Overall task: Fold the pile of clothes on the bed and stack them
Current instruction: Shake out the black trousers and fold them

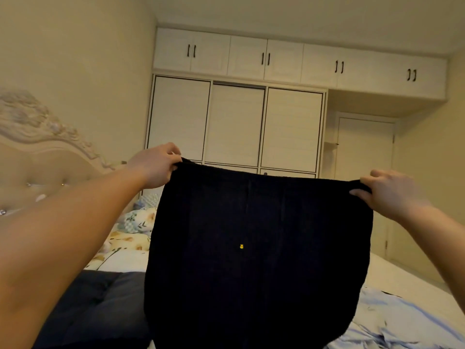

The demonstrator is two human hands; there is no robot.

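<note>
A black garment (256, 248) with a tiny yellow mark near its middle hangs stretched out in the air above the bed. My left hand (156, 166) grips its top left corner. My right hand (387, 191) grips its top right corner. The cloth hangs flat between both hands and hides the bed behind it. A dark navy garment (100, 306) lies on the bed at lower left. Light blue clothes (392, 323) lie crumpled at lower right.
The bed's white sheet (402, 275) shows at right. A floral quilt and pillows (128, 235) lie near the carved headboard (42, 137) at left. A white wardrobe (236, 122) fills the far wall, with a door (364, 177) to its right.
</note>
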